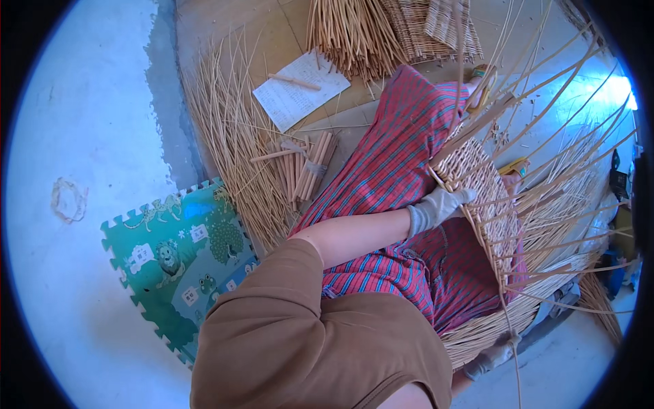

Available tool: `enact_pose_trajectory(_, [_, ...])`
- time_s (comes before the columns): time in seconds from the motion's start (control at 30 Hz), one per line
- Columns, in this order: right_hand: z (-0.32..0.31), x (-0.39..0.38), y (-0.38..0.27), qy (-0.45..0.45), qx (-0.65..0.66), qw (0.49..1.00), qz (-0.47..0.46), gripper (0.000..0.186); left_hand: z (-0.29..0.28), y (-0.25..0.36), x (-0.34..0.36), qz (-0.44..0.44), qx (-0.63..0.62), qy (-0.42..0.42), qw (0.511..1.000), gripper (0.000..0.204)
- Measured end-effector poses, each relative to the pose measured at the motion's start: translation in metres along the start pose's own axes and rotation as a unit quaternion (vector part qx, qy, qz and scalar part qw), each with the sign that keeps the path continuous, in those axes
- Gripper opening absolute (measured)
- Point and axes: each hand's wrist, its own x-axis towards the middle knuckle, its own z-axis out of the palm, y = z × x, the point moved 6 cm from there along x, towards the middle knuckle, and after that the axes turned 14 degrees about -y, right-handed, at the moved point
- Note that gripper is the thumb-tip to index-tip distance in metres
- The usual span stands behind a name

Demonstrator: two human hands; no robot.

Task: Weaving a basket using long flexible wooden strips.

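Two gloves, both pale grey, cover the person's hands. At three o'clock, the left hand (443,208) is closed over the near edge of the wicker piece (481,183), its fingers drawn together and clamped on that rim, some of them hidden behind the weave. Toward five o'clock, the right hand (492,358) sits low, just beside a long thin strand (516,375) that crosses near its fingertips; whether those fingers pinch the strand or stand apart, I cannot tell. The wicker piece lies at three o'clock, tilted against the red plaid cloth (381,170) over the person's legs, with long stakes (572,158) fanning from it toward two and three o'clock. Thick rods (351,37) lie bundled at twelve o'clock, beside flat woven panels (446,27) at one. A written-on sheet of paper (300,95) lies just short of twelve, one short stick resting on it. Nearer the middle, short rods (315,167) are tied together, and loose thin canes (221,136) spread at ten o'clock. At eight o'clock, a green foam mat (170,266) shows animal pictures.
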Motion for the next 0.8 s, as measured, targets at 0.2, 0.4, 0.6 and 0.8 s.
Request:
enact_pose_trajectory(0.2, [0.126,-0.055,-0.085,-0.234,0.136,0.954,-0.127,0.047,0.000,0.003,-0.009,-0.013,-0.033,0.030,0.999,0.039])
enact_pose_trajectory(0.4, [0.195,-0.093,-0.047,-0.356,0.191,0.914,-0.035,0.043,-0.012,0.009,-0.002,-0.007,0.137,0.056,0.989,0.053])
enact_pose_trajectory(0.6, [0.239,-0.130,-0.023,-0.359,0.256,0.893,0.092,0.044,0.020,0.051,-0.077,-0.123,0.159,-0.142,0.969,0.049])
enact_pose_trajectory(0.8, [0.284,-0.153,-0.025,-0.371,0.285,0.858,0.214,0.043,-0.065,0.176,-0.210,0.141,-0.012,-0.012,0.990,0.041])
